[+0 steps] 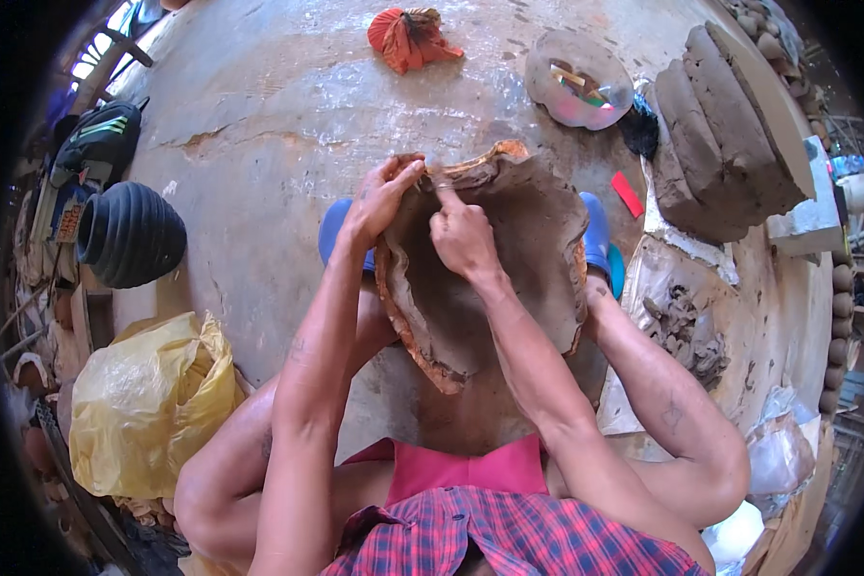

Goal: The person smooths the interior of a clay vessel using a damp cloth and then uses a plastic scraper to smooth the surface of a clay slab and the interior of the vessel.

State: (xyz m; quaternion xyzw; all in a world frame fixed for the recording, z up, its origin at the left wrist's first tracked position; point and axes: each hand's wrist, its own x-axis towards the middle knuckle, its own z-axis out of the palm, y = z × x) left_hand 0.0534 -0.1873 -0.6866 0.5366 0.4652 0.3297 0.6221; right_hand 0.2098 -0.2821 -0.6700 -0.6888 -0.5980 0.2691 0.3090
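Observation:
Between my knees sits a wide, hollow mold (412, 338) with an orange-brown outer edge, lined with soft brown clay (525, 252). My left hand (383, 196) holds its upper left rim, with the thumb and fingers around the edge. Inside the hollow, my right hand (464, 232) presses the clay near that same rim with an extended index finger; the other fingers are curled. The fingertip is slightly blurred. Whether a bit of clay lies under the fingertip, I cannot tell.
Stacked clay slabs (727, 137) stand at right, beyond clay scraps (684, 331) on a sheet. A plastic bowl with tools (579, 79) and a red cloth (410, 39) lie ahead. At left are a dark ribbed pot (140, 234) and a yellow plastic bag (151, 410).

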